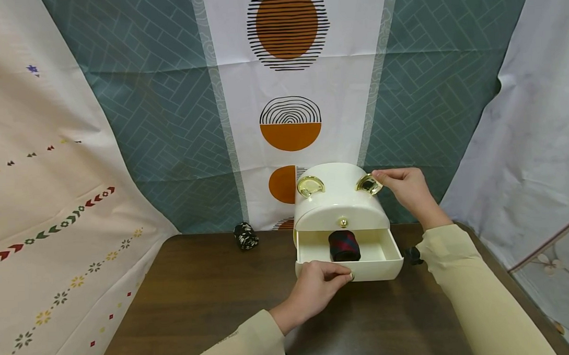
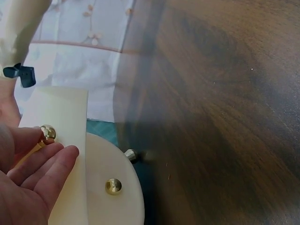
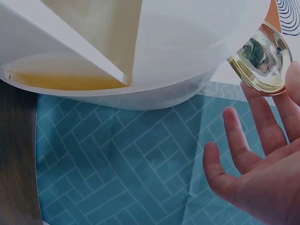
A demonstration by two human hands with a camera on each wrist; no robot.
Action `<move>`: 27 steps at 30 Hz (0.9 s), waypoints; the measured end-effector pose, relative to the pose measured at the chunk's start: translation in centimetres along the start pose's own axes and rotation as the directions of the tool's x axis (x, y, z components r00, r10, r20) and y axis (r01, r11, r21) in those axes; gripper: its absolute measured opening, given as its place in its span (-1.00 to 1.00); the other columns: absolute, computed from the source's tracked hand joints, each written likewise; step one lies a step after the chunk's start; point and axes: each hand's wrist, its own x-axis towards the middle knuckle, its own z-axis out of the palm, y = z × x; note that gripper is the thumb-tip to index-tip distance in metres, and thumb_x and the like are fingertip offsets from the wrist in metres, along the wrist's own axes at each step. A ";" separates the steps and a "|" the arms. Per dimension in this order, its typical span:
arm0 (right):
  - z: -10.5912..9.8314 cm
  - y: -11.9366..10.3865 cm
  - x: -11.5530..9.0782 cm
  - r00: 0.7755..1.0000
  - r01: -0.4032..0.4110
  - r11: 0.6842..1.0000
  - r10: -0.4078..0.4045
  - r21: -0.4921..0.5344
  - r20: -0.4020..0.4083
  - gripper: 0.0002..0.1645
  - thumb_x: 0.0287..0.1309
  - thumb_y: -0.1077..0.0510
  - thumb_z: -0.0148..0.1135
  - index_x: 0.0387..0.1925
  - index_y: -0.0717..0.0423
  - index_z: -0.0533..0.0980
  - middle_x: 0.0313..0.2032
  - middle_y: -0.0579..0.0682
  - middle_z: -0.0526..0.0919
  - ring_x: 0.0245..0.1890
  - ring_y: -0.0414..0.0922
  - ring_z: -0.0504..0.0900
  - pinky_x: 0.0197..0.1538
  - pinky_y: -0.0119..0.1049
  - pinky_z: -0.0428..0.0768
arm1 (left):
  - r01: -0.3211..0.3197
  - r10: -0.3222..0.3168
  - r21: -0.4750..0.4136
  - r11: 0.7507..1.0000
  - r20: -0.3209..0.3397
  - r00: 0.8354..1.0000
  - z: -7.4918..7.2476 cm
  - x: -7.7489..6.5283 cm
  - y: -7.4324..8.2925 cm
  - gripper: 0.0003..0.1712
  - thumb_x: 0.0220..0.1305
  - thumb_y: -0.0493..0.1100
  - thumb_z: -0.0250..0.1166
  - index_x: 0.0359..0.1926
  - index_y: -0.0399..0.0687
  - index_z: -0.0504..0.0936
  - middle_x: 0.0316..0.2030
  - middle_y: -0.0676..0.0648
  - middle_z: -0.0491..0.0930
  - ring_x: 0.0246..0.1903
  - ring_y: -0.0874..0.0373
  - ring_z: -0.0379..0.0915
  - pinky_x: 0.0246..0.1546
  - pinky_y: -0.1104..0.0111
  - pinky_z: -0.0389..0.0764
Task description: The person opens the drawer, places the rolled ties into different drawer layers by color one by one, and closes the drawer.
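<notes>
The left hand's [image 1: 314, 291] fingers pinch the small round gold knob [image 2: 48, 133] of the open cream drawer [image 1: 379, 271], at six o'clock on the glossy cream domed box [image 1: 339, 199]; the right hand's [image 1: 409, 191] pinch the shiny gold disc [image 1: 368, 184] at one o'clock. A dark red-and-navy cloth roll [image 1: 344, 247] sits inside the drawer. Overpulling could drop the drawer or, if the disc slips, tip the box.
</notes>
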 end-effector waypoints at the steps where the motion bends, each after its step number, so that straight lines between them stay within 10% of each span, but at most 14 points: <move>1: 0.0 0.0 0.0 1.000 0.001 1.000 -0.001 -0.001 -0.001 -0.17 -0.05 -0.42 0.20 0.05 0.13 0.56 0.13 0.17 0.53 0.25 0.07 0.39 0.27 0.18 0.28 | 0.000 0.000 -0.001 1.000 0.002 1.000 0.0 0.0 0.0 -0.90 0.14 -0.04 0.35 -0.30 0.21 0.75 -0.30 0.27 0.69 -0.29 0.52 0.55 -0.28 0.61 0.54; 27: 0.1 0.3 0.4 1.000 0.027 1.000 -0.027 -0.004 -0.010 -0.20 -0.03 -0.41 0.20 0.01 0.12 0.58 0.09 0.14 0.57 0.22 0.04 0.42 0.25 0.13 0.32 | 0.029 -0.030 -0.029 0.999 -0.018 0.999 0.1 0.7 -0.1 -0.91 0.12 -0.08 0.37 -0.32 0.15 0.76 -0.32 0.23 0.71 -0.31 0.51 0.56 -0.29 0.59 0.55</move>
